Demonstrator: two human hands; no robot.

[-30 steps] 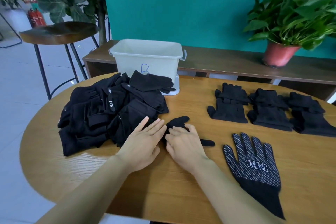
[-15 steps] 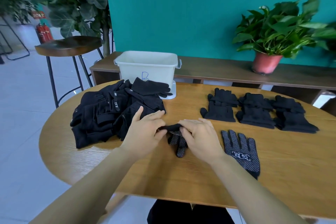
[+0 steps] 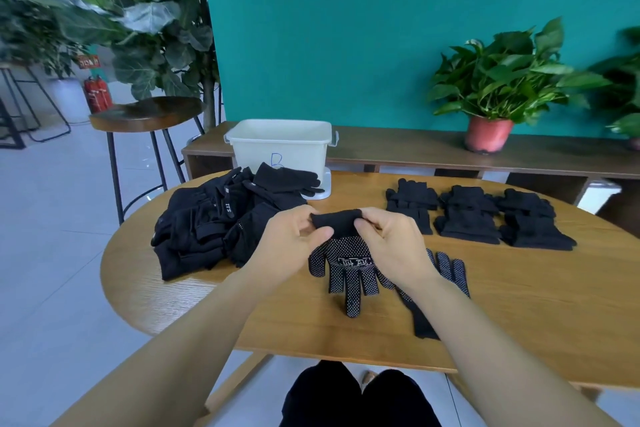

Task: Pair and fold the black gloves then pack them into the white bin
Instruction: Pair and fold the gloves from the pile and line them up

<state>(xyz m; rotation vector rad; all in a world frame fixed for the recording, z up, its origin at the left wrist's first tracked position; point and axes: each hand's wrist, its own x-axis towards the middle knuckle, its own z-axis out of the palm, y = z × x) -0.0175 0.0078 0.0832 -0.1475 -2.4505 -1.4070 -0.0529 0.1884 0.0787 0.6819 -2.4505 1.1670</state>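
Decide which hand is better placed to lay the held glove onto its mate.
Probably the right hand. Both hands pinch the held glove at its cuff, but the mate lies flat by the right forearm; the left hand would have to reach across.

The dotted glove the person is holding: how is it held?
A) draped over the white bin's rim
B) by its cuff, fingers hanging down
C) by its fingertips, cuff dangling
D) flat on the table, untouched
B: the left hand and right hand both pinch the cuff of the dotted glove, whose fingers hang down toward the table.
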